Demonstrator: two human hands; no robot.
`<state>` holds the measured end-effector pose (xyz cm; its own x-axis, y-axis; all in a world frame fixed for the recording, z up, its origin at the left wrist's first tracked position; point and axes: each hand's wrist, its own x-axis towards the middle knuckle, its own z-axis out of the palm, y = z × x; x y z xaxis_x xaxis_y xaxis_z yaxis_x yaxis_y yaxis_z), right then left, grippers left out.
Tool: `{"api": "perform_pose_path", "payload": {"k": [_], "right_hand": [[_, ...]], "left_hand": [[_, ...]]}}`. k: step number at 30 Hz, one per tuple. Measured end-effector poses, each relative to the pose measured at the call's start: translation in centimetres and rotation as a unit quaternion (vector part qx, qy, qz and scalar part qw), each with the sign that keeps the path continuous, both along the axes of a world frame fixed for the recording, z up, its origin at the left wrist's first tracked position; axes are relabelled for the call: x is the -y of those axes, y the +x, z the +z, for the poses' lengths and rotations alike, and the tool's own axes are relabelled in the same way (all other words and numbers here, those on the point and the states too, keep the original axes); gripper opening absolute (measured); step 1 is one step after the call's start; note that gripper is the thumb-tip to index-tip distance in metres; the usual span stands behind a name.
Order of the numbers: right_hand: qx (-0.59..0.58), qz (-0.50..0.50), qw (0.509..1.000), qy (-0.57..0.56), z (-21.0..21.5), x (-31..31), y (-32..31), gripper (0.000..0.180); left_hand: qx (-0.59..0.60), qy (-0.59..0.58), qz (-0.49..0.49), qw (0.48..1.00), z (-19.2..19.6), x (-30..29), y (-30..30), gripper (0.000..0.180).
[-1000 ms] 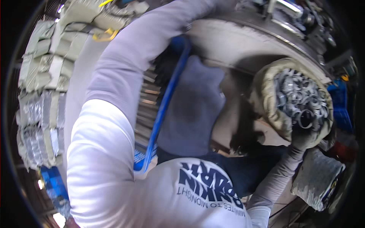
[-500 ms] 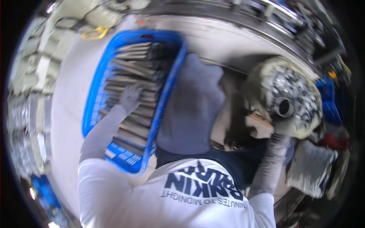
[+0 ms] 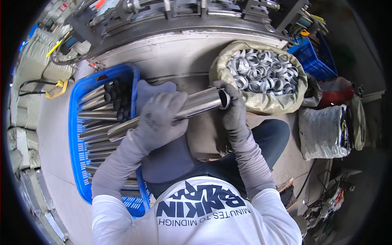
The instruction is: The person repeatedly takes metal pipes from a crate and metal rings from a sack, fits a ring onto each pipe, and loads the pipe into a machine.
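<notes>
A shiny metal tube (image 3: 200, 104) lies slantwise in front of me, its right end higher. My left hand (image 3: 161, 116), in a grey glove, is closed round its middle. My right hand (image 3: 232, 106), gloved too, curls round a metal ring (image 3: 224, 98) at the tube's right end. Whether the ring sits on the tube or only against it, I cannot tell. Left of my hands, a blue plastic basket (image 3: 74, 134) holds many similar tubes (image 3: 97, 115). Beyond my right hand stands a woven sack (image 3: 261, 107) full of loose metal rings (image 3: 261, 72).
A grey padded board (image 3: 167, 163) lies between the basket and my legs. Across the far side runs a metal machine bench (image 3: 192, 28). Wrapped packages (image 3: 26, 102) are stacked at left. A silvery bundle (image 3: 322, 132) and a blue crate (image 3: 314, 59) stand at right.
My left hand has come out of the basket and now holds a tube. My right hand has moved left from the sack to the tube's end, with the ring.
</notes>
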<state>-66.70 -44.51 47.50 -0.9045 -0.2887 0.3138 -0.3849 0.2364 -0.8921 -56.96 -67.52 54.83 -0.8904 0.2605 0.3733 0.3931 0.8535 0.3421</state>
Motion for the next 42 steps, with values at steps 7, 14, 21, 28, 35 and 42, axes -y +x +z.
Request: {"api": "perform_pose_path", "payload": {"k": [7,14,21,28,35,42], "right_hand": [[-0.092,-0.006,0.996,-0.023,-1.0,-1.4,-1.4,0.039],[0.088,-0.039,0.986,-0.134,-2.0,-0.7,-0.4,0.031],[0.109,-0.05,0.982,-0.146,-4.2,-0.2,-1.5,0.029],[0.013,-0.104,0.994,-0.04,-1.4,-4.4,-3.5,0.021],[-0.171,-0.114,0.977,0.058,-2.6,-6.4,-8.1,0.05],[0.088,-0.124,0.837,0.526,-3.6,-15.3,-12.9,0.066]], "left_hand": [[0.078,-0.071,-0.022,0.994,-2.7,-3.2,-2.7,0.071],[0.067,-0.117,-0.052,0.99,-2.7,-3.8,-3.6,0.072],[0.035,-0.146,-0.075,0.986,-2.7,-4.3,-4.5,0.072],[0.286,0.594,0.043,0.751,-6.5,-4.8,2.3,0.052],[-0.181,0.385,0.023,0.905,-0.2,1.2,-4.5,0.055],[-0.006,0.019,0.017,1.0,4.8,-2.4,-4.9,0.056]]}}
